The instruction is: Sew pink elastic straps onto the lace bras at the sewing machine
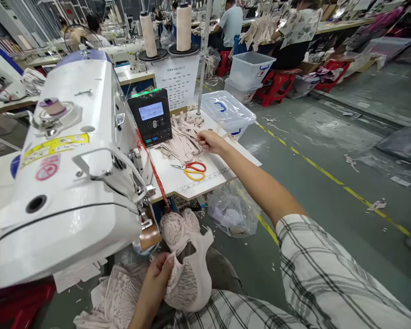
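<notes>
My left hand [157, 276] is closed on a pale pink lace garment [187, 269] held low in my lap, below the head of a white sewing machine [71, 183]. My right arm, in a plaid sleeve, stretches out to the table's far side. There my right hand [210, 140] pinches at a heap of pale pink fabric strips [183, 139] lying on the white table [205, 176]. Scissors with red and yellow handles [192, 170] lie just in front of that hand.
A black control panel [152, 118] stands by the machine. Two thread cones [166, 29] rise behind it. Clear plastic bins [228, 109] sit on the floor to the right, beside a yellow floor line [329, 176]. Other people work at tables further back.
</notes>
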The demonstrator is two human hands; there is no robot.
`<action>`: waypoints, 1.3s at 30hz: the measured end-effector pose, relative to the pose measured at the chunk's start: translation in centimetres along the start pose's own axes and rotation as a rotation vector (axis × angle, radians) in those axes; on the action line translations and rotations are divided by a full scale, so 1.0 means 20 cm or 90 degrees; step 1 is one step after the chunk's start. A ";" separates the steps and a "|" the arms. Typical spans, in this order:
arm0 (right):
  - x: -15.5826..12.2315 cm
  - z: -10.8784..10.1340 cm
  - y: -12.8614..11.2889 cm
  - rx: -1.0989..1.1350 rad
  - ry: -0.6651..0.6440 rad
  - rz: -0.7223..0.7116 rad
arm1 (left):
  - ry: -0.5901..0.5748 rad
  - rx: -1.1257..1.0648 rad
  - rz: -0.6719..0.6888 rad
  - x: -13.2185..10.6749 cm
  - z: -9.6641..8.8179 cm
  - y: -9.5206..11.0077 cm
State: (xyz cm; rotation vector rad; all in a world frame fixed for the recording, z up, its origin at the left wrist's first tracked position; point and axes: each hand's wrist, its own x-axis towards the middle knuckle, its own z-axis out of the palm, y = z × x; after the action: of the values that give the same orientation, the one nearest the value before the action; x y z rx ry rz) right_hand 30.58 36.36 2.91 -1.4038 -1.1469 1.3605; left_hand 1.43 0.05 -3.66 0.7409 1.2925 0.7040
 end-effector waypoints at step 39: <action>-1.34 0.68 0.38 0.121 -0.423 0.060 | 0.225 0.536 0.620 -0.22 -0.11 0.11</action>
State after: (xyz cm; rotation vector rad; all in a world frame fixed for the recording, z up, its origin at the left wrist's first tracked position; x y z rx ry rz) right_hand 17.64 8.18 0.84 -0.8922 -1.3226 2.0306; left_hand -1.38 -2.13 0.36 2.0846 1.5256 1.0870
